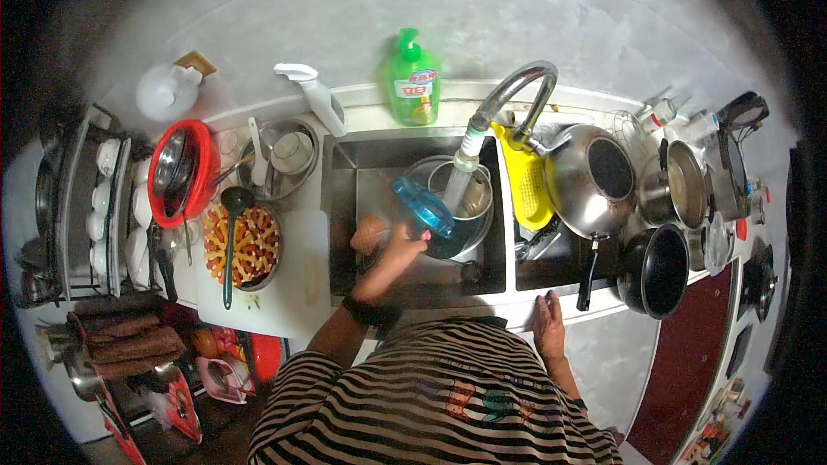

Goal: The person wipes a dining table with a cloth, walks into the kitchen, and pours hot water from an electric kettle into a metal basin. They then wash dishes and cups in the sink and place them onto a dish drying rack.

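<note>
Blue lid [422, 207], a plastic one by its look, is in the left basin of the sink [349, 181], held over the pots. I have its near edge in my left hand [403, 254], the fingers closed on the rim. Taking the lid as my clock's centre, my right hand [549, 323] lies between four and five, released and loosely spread at the counter's front edge.

Just at one to two, the tap [469, 142] pours water beside the lid; I cannot tell whether the stream touches it. Under and right of it sit a large pot [448, 245] and a smaller pot [474, 194], crowding the basin. A brown object [369, 234] lies in the basin at eight.

Further out, the green soap bottle [415, 90] stands at twelve, and the white spray bottle [320, 102] leans between ten and eleven. Around nine are the dish of food [258, 250] with a dark ladle [229, 250] across it, and the red basin [207, 164]. At eight is the cutting board [297, 293].

Toward three, the yellow strainer [527, 176] and the upturned wok [564, 181] block that side; past them, nearer four, sits the black pan [659, 271].
</note>
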A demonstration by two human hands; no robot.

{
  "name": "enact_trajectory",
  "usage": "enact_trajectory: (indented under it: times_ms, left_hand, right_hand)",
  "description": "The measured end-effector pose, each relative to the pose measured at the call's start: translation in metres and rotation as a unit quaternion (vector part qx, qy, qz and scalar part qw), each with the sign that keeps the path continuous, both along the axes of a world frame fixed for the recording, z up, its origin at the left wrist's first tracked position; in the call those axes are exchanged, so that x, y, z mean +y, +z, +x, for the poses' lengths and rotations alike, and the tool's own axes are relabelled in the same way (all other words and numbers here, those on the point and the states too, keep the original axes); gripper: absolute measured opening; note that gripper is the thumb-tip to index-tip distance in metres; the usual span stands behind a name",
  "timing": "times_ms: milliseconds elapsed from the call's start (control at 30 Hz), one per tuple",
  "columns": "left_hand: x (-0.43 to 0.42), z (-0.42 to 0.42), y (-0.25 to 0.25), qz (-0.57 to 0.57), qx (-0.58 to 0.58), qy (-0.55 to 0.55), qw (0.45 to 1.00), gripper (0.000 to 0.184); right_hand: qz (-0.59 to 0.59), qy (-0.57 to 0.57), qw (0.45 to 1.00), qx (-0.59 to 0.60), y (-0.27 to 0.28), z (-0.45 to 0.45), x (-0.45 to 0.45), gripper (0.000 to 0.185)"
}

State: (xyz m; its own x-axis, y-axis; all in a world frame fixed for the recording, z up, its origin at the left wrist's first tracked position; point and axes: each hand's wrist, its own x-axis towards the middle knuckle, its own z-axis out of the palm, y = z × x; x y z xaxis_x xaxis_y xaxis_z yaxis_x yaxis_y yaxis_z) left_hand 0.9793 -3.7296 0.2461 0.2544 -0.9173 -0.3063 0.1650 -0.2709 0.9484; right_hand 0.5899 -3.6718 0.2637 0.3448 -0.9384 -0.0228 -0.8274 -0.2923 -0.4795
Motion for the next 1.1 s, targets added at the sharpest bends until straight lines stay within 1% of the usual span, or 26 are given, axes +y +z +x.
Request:
enact_trajectory:
  times_ms: [67, 133, 167, 233, 333, 467, 533, 567, 633, 700, 733, 767, 833, 967, 1067, 1100]
  left_hand:
    - [0.0, 0.004, -0.009, 0.01, -0.027, -0.019, 0.999, 0.031]
    - [0.001, 0.003, -0.018, -0.001, -0.024, -0.008, 1.0, 0.024]
    - [0.0, 0.002, -0.016, -0.007, -0.022, -0.002, 1.0, 0.02]
    - [0.0, 0.002, -0.013, -0.018, -0.016, -0.013, 1.0, 0.02]
    - [0.0, 0.0, -0.002, -0.016, -0.007, -0.013, 1.0, 0.019]
    - [0.001, -0.002, -0.004, -0.005, 0.026, 0.005, 1.0, 0.019]
    - [0.002, -0.001, -0.006, -0.008, 0.007, 0.007, 1.0, 0.02]
    - [0.002, -0.001, -0.008, -0.01, -0.003, 0.008, 1.0, 0.021]
    - [0.005, 0.005, -0.039, 0.02, -0.067, 0.013, 0.997, 0.02]
    - [0.003, 0.006, -0.036, 0.026, -0.078, 0.013, 0.997, 0.02]
    - [0.004, 0.006, -0.034, 0.018, -0.057, 0.01, 0.998, 0.019]
    - [0.004, 0.005, -0.024, 0.011, -0.036, 0.008, 0.999, 0.019]
    - [0.004, 0.002, -0.009, 0.008, -0.033, 0.014, 0.999, 0.017]
    - [0.004, 0.001, 0.004, 0.018, -0.046, 0.009, 0.999, 0.02]
    - [0.004, 0.0, 0.005, -0.016, 0.003, 0.025, 1.0, 0.024]
    - [0.004, 0.0, 0.005, -0.013, -0.006, 0.026, 1.0, 0.025]
  right_hand:
    - [0.007, -0.01, 1.0, -0.01, 0.008, 0.005, 0.0, 0.045]
    - [0.017, -0.023, 0.999, -0.042, 0.015, 0.01, -0.001, 0.039]
    - [0.032, -0.029, 0.998, -0.047, 0.016, 0.01, -0.001, 0.042]
    - [0.062, -0.038, 0.996, -0.058, 0.018, 0.01, -0.002, 0.048]
    - [0.035, -0.025, 0.999, 0.002, 0.003, 0.002, 0.0, 0.049]
    - [0.029, -0.023, 0.999, 0.006, 0.006, 0.002, -0.001, 0.05]
    - [0.042, -0.034, 0.999, -0.005, 0.011, 0.005, -0.002, 0.051]
    - [0.022, -0.028, 0.999, 0.003, 0.011, 0.005, -0.002, 0.047]
    - [-0.019, -0.014, 1.0, 0.02, 0.009, 0.004, -0.002, 0.038]
    - [-0.024, -0.007, 0.999, 0.023, 0.007, 0.003, -0.002, 0.041]
    - [-0.026, -0.003, 0.999, 0.024, 0.006, 0.002, -0.002, 0.042]
    - [-0.016, -0.008, 1.0, 0.018, 0.006, 0.002, -0.002, 0.046]
    - [0.003, -0.019, 1.0, 0.005, 0.006, 0.001, -0.002, 0.054]
    - [0.021, -0.04, 0.999, 0.01, -0.001, -0.001, -0.004, 0.052]
    - [0.017, -0.041, 0.999, 0.019, 0.0, 0.0, -0.006, 0.05]
    - [0.006, -0.037, 0.999, 0.025, -0.002, -0.001, -0.006, 0.05]
